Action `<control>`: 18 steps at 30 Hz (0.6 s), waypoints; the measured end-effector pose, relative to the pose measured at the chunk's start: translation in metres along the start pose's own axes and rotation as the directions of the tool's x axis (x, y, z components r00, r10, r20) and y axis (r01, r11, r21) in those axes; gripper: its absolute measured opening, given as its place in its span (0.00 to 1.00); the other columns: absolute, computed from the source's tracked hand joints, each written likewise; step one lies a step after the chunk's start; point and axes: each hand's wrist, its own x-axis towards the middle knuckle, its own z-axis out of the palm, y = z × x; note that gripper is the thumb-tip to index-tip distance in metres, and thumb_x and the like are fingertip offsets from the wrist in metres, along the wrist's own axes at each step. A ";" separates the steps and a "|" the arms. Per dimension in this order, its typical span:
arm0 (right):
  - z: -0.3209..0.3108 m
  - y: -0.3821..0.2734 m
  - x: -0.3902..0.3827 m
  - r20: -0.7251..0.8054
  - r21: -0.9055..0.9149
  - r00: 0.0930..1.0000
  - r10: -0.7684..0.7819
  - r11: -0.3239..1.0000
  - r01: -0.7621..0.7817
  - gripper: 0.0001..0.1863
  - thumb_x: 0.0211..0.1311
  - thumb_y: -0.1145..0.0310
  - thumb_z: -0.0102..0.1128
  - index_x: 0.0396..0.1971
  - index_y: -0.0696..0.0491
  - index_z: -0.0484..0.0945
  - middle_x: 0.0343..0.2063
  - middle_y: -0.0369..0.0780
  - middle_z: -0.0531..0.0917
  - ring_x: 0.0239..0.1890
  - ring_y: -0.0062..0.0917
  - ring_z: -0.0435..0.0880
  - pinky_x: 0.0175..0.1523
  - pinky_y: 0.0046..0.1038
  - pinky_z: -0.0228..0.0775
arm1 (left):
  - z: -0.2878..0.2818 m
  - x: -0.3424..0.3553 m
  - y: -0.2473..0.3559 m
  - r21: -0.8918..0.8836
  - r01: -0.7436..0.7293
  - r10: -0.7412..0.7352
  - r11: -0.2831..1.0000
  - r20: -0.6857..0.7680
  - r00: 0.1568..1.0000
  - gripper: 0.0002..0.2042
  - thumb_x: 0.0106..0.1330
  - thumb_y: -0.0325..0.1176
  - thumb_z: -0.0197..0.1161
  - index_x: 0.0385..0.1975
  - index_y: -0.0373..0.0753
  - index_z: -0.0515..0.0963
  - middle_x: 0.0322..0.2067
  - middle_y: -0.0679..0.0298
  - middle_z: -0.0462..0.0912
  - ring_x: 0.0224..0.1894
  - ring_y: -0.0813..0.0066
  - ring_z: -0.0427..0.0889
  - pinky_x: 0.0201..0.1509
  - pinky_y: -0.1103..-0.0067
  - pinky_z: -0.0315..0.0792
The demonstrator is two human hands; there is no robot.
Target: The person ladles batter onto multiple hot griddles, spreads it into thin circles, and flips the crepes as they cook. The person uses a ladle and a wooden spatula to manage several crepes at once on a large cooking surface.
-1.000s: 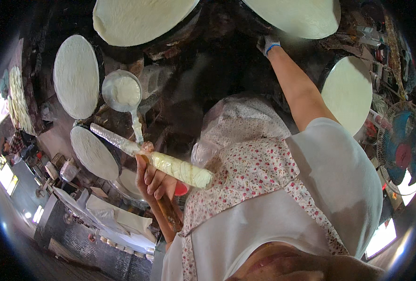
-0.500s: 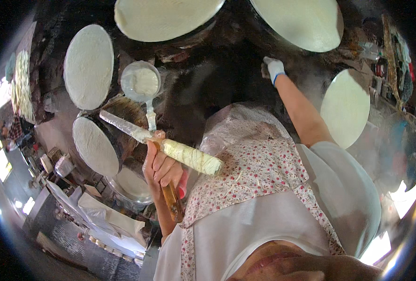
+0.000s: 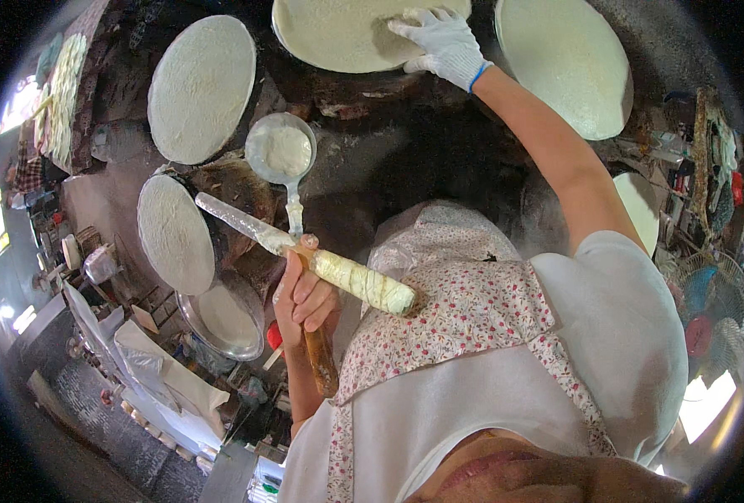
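— Up and leftward since the earlier frame, our gloved right hand (image 3: pixel 443 49) now reaches a large pale sheet (image 3: pixel 338 33) at the top centre of the frame.

— How do we find its grip?

— Fingers spread apart over the sheet's lower right edge, no tool showing in them; whether they touch, we cannot tell. Our bare left hand (image 3: pixel 306 298), left of centre, is clamped around a ladle (image 3: pixel 258 152) and a plastic-wrapped stick (image 3: pixel 363 283), crossed in the fist.

— Which step do we judge this to be?

— Checking or handling that sheet, we believe, with ladle and stick held aside.

— And the next move?

— It calls, we think, for light fingertips at the edge to avoid tearing, and a level ladle: pale batter (image 3: pixel 290 151) sits in its bowl. Another round (image 3: pixel 202 88) lies at upper left.
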 end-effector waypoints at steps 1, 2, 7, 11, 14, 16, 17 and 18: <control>0.001 0.004 0.001 -0.016 0.034 1.000 0.019 0.999 -0.019 0.38 0.53 0.53 0.76 0.68 0.34 0.76 0.64 0.39 0.77 0.63 0.44 0.77 0.71 0.45 0.65 | 0.000 -0.001 -0.003 -0.018 -0.011 0.012 1.000 0.010 1.000 0.17 0.86 0.42 0.43 0.60 0.34 0.66 0.18 0.73 0.62 0.09 0.89 0.60 0.08 0.88 0.61; 0.007 0.006 0.000 -0.032 0.068 0.999 0.039 0.997 -0.037 0.36 0.54 0.55 0.76 0.66 0.35 0.77 0.63 0.39 0.78 0.63 0.44 0.78 0.71 0.45 0.66 | 0.000 -0.002 -0.005 -0.036 -0.022 0.023 0.999 0.020 1.000 0.17 0.86 0.42 0.43 0.59 0.34 0.67 0.18 0.74 0.61 0.09 0.90 0.60 0.08 0.88 0.61; 0.023 -0.008 -0.004 -0.158 -0.016 0.984 -0.088 0.996 0.086 0.22 0.63 0.65 0.69 0.57 0.35 0.82 0.56 0.36 0.84 0.58 0.41 0.82 0.71 0.44 0.69 | -0.005 0.001 -0.004 -0.018 -0.038 0.038 0.999 0.004 0.999 0.17 0.86 0.41 0.43 0.58 0.33 0.68 0.18 0.73 0.62 0.09 0.89 0.60 0.08 0.88 0.61; 0.022 0.002 0.010 -0.092 0.077 0.996 0.006 0.997 0.001 0.24 0.62 0.71 0.67 0.57 0.34 0.82 0.57 0.30 0.86 0.58 0.35 0.84 0.73 0.44 0.67 | -0.002 -0.007 -0.009 -0.035 -0.062 0.062 0.997 0.022 0.998 0.18 0.86 0.42 0.41 0.59 0.32 0.67 0.19 0.72 0.64 0.10 0.88 0.61 0.09 0.87 0.63; 0.000 0.013 0.019 -0.322 0.050 0.946 -0.049 0.996 0.068 0.23 0.62 0.72 0.66 0.56 0.34 0.82 0.57 0.30 0.86 0.56 0.34 0.86 0.72 0.44 0.70 | -0.005 -0.015 -0.007 -0.075 -0.063 0.067 0.995 0.057 0.996 0.19 0.86 0.42 0.40 0.59 0.31 0.67 0.20 0.71 0.64 0.11 0.87 0.63 0.10 0.87 0.64; -0.029 -0.009 0.010 -0.355 0.074 0.929 -0.105 0.987 0.140 0.23 0.62 0.72 0.65 0.56 0.34 0.82 0.56 0.32 0.86 0.54 0.34 0.87 0.71 0.45 0.71 | -0.012 -0.021 -0.002 -0.075 -0.063 0.066 0.995 0.039 0.997 0.19 0.87 0.42 0.40 0.60 0.31 0.67 0.20 0.71 0.65 0.11 0.87 0.63 0.11 0.86 0.65; -0.036 -0.016 -0.003 -0.369 0.084 0.924 -0.103 0.986 0.144 0.23 0.62 0.72 0.64 0.56 0.34 0.83 0.55 0.33 0.86 0.55 0.34 0.86 0.72 0.45 0.69 | -0.012 -0.021 0.002 -0.063 -0.044 0.046 0.997 0.035 0.998 0.19 0.87 0.42 0.40 0.60 0.31 0.67 0.20 0.71 0.65 0.11 0.87 0.64 0.11 0.85 0.66; -0.041 -0.022 -0.018 -0.383 0.080 0.918 -0.107 0.986 0.148 0.22 0.62 0.72 0.63 0.55 0.34 0.83 0.54 0.34 0.87 0.55 0.35 0.85 0.73 0.45 0.68 | -0.014 -0.017 0.005 -0.081 -0.032 0.035 0.996 0.038 0.999 0.19 0.86 0.42 0.40 0.60 0.31 0.67 0.20 0.70 0.65 0.11 0.85 0.65 0.10 0.84 0.66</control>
